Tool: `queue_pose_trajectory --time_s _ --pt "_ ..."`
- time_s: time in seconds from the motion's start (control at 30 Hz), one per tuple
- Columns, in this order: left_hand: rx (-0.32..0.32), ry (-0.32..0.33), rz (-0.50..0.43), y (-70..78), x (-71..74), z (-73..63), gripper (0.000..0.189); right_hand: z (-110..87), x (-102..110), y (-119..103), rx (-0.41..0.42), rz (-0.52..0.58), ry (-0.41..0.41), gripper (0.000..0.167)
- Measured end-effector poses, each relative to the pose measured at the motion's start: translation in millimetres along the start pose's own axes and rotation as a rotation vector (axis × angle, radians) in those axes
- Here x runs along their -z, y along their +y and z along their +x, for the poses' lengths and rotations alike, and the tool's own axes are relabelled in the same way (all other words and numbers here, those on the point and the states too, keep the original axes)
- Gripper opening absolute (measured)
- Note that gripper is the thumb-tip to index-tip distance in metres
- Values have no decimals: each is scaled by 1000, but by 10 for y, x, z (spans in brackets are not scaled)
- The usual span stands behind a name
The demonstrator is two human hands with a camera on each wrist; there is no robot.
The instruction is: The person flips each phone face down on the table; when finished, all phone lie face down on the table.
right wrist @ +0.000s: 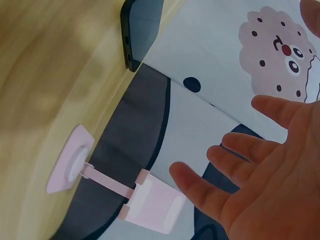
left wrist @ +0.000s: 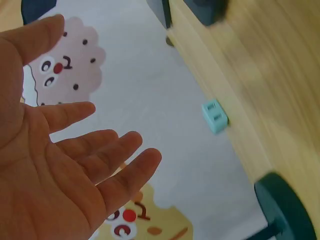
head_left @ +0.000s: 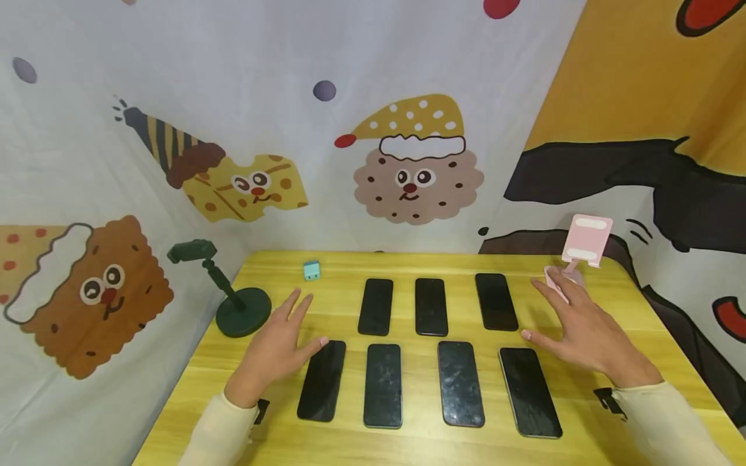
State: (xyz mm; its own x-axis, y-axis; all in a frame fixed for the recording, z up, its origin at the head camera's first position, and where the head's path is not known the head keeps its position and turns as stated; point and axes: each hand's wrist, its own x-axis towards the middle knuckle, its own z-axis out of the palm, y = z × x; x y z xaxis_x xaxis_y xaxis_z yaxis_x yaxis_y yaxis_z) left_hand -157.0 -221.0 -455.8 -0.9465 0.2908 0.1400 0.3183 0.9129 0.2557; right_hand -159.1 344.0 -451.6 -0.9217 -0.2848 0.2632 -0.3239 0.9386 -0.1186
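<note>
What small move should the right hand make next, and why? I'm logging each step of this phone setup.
Probably a short reach forward with the right hand to grip the pink stand. Its fingers are straight, hold nothing, and already point at the stand's base. The left hand is open beside the near-left phone.

- the table point(head_left: 583, 446) looks like pale yellow wood, grain running across it, with a smooth, lightly sheened top.
- the phones point(head_left: 383, 384) have glossy black glass faces, smudged and reflecting light.
- the pink stand point(head_left: 587, 241) looks like smooth matt plastic.
- the dark green stand point(head_left: 243, 311) has a dull, matt finish.
- the small blue plug point(head_left: 311, 270) looks like smooth plastic.
- the backdrop point(head_left: 245, 84) is soft printed cloth, matt and slightly creased.
- cream cloth sleeves point(head_left: 670, 421).
</note>
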Motion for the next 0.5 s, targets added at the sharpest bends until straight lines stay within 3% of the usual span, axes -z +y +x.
queue_pose_trajectory --time_s 0.5 --pt "-24 -55 -172 469 -132 123 77 -69 -15 -58 -37 189 -15 88"
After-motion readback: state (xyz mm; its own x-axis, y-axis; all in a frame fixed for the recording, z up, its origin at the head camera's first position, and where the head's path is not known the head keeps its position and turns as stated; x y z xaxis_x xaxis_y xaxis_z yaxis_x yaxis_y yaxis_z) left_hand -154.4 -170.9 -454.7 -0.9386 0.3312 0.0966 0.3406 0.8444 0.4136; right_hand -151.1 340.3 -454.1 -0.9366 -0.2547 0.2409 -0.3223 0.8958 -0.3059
